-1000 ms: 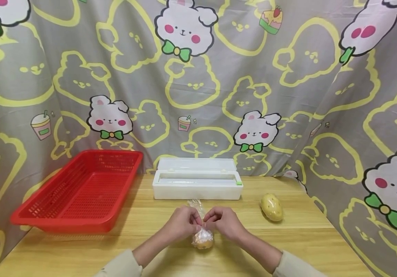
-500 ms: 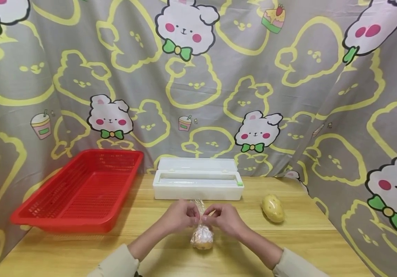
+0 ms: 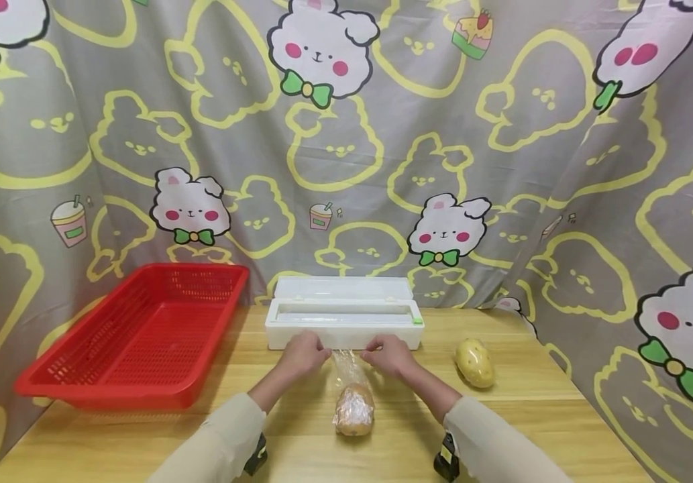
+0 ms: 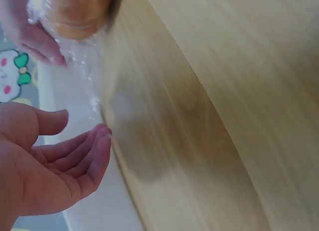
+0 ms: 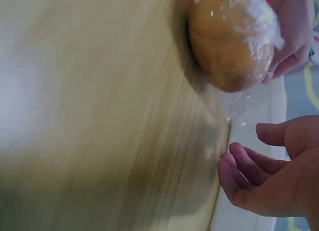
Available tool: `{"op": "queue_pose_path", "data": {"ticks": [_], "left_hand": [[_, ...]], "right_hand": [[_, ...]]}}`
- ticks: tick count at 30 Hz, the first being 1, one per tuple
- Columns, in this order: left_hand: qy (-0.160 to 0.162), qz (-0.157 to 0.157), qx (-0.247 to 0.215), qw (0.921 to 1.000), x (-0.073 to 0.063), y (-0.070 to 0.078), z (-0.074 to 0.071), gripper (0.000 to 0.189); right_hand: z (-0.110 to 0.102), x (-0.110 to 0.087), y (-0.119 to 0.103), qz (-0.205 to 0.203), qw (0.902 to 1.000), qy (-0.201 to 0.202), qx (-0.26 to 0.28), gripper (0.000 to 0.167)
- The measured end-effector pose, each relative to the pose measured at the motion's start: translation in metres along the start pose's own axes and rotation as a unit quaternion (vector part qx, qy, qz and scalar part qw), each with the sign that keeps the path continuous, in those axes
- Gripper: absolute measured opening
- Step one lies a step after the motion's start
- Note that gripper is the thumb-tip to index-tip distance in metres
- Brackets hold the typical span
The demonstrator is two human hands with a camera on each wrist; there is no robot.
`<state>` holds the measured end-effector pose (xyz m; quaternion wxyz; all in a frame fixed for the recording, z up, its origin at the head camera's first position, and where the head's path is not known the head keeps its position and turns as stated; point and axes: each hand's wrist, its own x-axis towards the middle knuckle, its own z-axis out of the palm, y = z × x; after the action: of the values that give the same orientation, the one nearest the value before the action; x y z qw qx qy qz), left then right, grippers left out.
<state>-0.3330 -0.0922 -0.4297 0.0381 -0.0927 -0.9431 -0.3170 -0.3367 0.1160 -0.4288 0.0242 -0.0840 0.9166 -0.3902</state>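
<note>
A brown potato point(image 3: 355, 410) in clear cling film lies on the table, a loose twist of cling film point(image 3: 346, 365) stretching from it toward the white box. My left hand point(image 3: 302, 353) is just left of the film's far end; in the left wrist view its thumb and loosely bent fingers stand apart, holding nothing. On the other side, my right hand point(image 3: 390, 354) has its thumb away from the fingers too, as the right wrist view shows. Behind both hands stands a white cling film dispenser point(image 3: 345, 335), its lid raised and a roll inside.
To the left sits a red plastic basket point(image 3: 104, 396) with perforated sides. A yellow, shiny potato point(image 3: 474, 363) lies on the right part of the wooden table point(image 3: 539, 429). A patterned curtain point(image 3: 346, 161) surrounds the back and sides.
Both hands have let go of the film they pinched above the potato, moving apart and farther forward toward the dispenser. The film's tail now lies spread out behind the potato.
</note>
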Motion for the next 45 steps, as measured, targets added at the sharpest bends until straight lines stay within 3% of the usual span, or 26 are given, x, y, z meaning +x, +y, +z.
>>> {"op": "queue_pose_path", "data": {"ticks": [4, 8, 15, 20, 24, 27, 30, 35, 37, 41, 45], "left_hand": [[-0.008, -0.025, -0.031, 0.9992, 0.006, -0.002, 0.008, 0.044], [-0.027, -0.063, -0.089, 0.9937, 0.008, -0.001, 0.012, 0.034], [-0.04, -0.114, -0.126, 0.9847, 0.011, 0.002, 0.013, 0.013], [-0.037, -0.095, -0.141, 0.9848, 0.01, 0.002, 0.014, 0.013], [-0.035, -0.063, -0.15, 0.9861, 0.008, 0.007, 0.011, 0.01], [-0.037, -0.056, -0.162, 0.9846, 0.007, 0.014, 0.006, 0.002], [-0.042, -0.072, -0.184, 0.9794, 0.006, 0.02, 0.0, 0.02], [-0.079, -0.083, -0.185, 0.976, -0.002, 0.03, -0.012, 0.073], [-0.106, -0.073, -0.187, 0.9738, -0.008, 0.033, -0.016, 0.09], [-0.158, -0.037, -0.241, 0.9569, -0.02, 0.038, -0.018, 0.113], [-0.179, -0.009, -0.264, 0.9477, -0.028, 0.038, -0.014, 0.121]], "right_hand": [[0.006, 0.01, 0.003, 0.038, 0.9988, -0.016, 0.025, 0.02], [0.012, 0.017, 0.002, 0.054, 0.9976, -0.02, 0.037, 0.021], [0.018, 0.019, -0.004, 0.073, 0.9911, -0.043, 0.103, 0.014], [0.018, 0.015, -0.006, 0.076, 0.9894, -0.049, 0.114, 0.013], [0.016, 0.012, -0.008, 0.072, 0.988, -0.046, 0.128, 0.017], [0.013, 0.011, -0.01, 0.071, 0.9878, -0.034, 0.135, 0.016], [0.01, 0.011, -0.014, 0.066, 0.9872, -0.019, 0.144, 0.014], [0.005, 0.01, -0.019, 0.053, 0.9852, -0.009, 0.163, 0.013], [0.004, 0.01, -0.019, 0.053, 0.9846, -0.007, 0.167, 0.012], [0.003, 0.009, -0.018, 0.052, 0.9846, -0.005, 0.167, 0.012], [0.004, 0.009, -0.016, 0.053, 0.9845, -0.005, 0.167, 0.013]]}}
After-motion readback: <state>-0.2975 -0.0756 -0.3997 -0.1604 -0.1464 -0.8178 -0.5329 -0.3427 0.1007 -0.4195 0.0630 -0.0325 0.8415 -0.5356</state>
